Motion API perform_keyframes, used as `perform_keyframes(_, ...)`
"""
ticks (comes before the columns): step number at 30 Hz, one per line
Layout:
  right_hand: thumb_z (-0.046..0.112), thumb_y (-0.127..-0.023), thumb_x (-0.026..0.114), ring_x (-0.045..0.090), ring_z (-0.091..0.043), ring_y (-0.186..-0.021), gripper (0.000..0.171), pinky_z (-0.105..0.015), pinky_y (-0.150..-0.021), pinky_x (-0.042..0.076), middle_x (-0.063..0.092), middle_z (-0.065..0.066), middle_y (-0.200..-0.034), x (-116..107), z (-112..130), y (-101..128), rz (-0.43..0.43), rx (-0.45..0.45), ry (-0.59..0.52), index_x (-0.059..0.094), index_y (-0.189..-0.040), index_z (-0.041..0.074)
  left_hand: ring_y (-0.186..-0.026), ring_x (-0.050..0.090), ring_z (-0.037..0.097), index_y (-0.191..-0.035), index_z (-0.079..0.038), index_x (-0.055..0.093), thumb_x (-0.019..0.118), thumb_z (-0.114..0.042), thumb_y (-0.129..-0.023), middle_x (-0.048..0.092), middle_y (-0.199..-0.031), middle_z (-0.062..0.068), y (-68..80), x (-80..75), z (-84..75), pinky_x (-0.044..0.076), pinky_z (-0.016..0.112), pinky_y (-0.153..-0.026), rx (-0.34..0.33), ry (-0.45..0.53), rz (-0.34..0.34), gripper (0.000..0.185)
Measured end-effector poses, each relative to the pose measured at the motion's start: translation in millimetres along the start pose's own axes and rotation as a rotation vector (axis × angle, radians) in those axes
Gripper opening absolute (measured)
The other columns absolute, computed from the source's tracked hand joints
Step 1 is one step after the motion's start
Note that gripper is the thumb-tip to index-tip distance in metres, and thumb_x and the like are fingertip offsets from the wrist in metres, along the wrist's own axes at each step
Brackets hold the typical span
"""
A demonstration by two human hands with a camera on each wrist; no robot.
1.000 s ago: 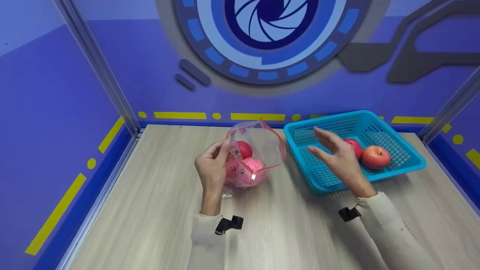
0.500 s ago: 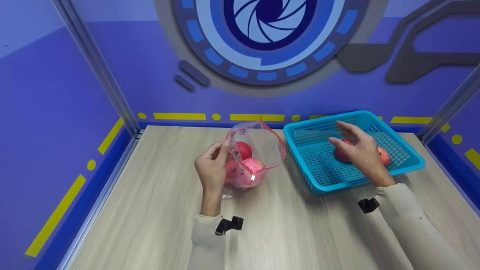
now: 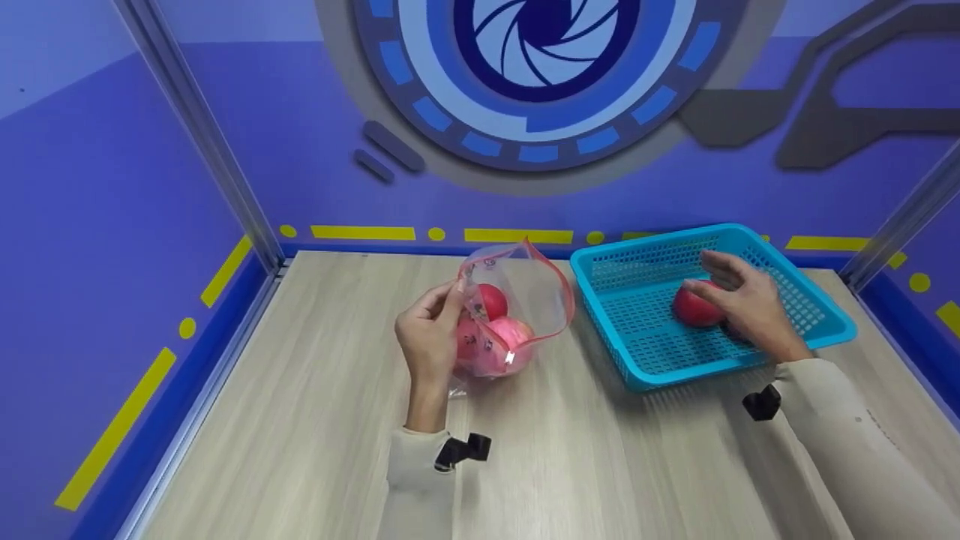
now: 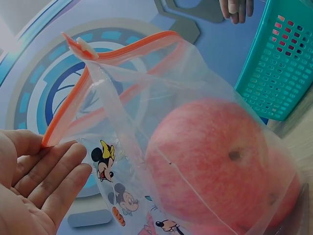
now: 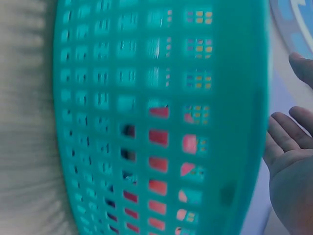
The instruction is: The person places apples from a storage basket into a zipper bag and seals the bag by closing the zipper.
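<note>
My left hand pinches the red zip edge of a clear zipper bag between thumb and fingers, and the bag's mouth gapes. Several red and pink apples sit inside it; cartoon figures are printed on its side in the left wrist view. Over the blue plastic basket my right hand hovers with fingers extended, thumb toward a red apple. Another apple in there is hidden behind this hand. In the right wrist view, red skin shows through the basket's holes below the open palm.
The wooden tabletop carries bag and basket side by side near its back edge. A printed blue wall rises behind them, and metal posts stand at the corners. Black wrist cameras jut from both sleeves.
My right hand has moved rightward over the basket, uncovering the left red apple and covering the other one. My left hand keeps its pinch on the bag.
</note>
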State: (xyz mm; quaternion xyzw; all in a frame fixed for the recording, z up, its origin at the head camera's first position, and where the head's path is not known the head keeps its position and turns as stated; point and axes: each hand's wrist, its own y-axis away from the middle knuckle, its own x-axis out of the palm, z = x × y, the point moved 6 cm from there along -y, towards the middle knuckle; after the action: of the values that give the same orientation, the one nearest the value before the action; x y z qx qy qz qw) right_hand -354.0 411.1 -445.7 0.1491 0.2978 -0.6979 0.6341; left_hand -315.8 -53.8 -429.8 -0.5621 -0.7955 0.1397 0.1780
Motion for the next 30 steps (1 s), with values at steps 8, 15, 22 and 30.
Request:
perform_keyframes(8, 0.039, -0.100, 0.077, 0.045, -0.049, -0.144, 0.082, -0.014, -0.101, 0.046, 0.047, -0.025, -0.159, -7, -23, -6, 0.043, 0.040, 0.044, 0.038, -0.163, 0.003, -0.082, 0.073, 0.023, -0.108, -0.002, 0.083, 0.078, -0.016, -0.100, 0.080, -0.096, 0.005, -0.6, 0.5, 0.0, 0.062, 0.026, -0.073, 0.004, -0.007, -0.002, 0.017)
perform_keyframes(15, 0.045, -0.097, 0.078, 0.043, -0.050, -0.145, 0.093, -0.057, -0.112, 0.041, 0.043, -0.029, -0.160, -7, -37, -8, 0.077, 0.101, 0.068, 0.034, -0.163, -0.001, -0.081, 0.073, 0.023, -0.108, -0.002, 0.083, 0.077, -0.015, -0.100, 0.080, -0.095, 0.005, -0.8, 1.0, -0.2, 0.062, 0.026, -0.072, 0.013, -0.012, -0.001, 0.016)
perform_keyframes(22, 0.046, -0.095, 0.080, 0.038, -0.055, -0.146, 0.100, -0.065, -0.112, 0.039, 0.037, -0.035, -0.160, -5, -43, -14, 0.122, 0.116, 0.093, 0.029, -0.163, -0.006, -0.083, 0.073, 0.023, -0.107, -0.002, 0.083, 0.077, -0.015, -0.100, 0.080, -0.095, 0.006, -0.8, 0.5, 0.4, 0.061, 0.026, -0.073, 0.006, -0.012, -0.009, 0.016)
perform_keyframes(30, 0.038, -0.097, 0.081, 0.036, -0.058, -0.145, 0.097, -0.067, -0.112, 0.039, 0.035, -0.039, -0.159, -3, -52, -18, 0.180, 0.134, 0.144, 0.028, -0.160, -0.012, -0.081, 0.071, 0.023, -0.107, -0.002, 0.083, 0.077, -0.015, -0.100, 0.080, -0.094, 0.007, -0.5, 0.4, 1.6, 0.060, 0.024, -0.071, 0.010, -0.019, -0.006, 0.016)
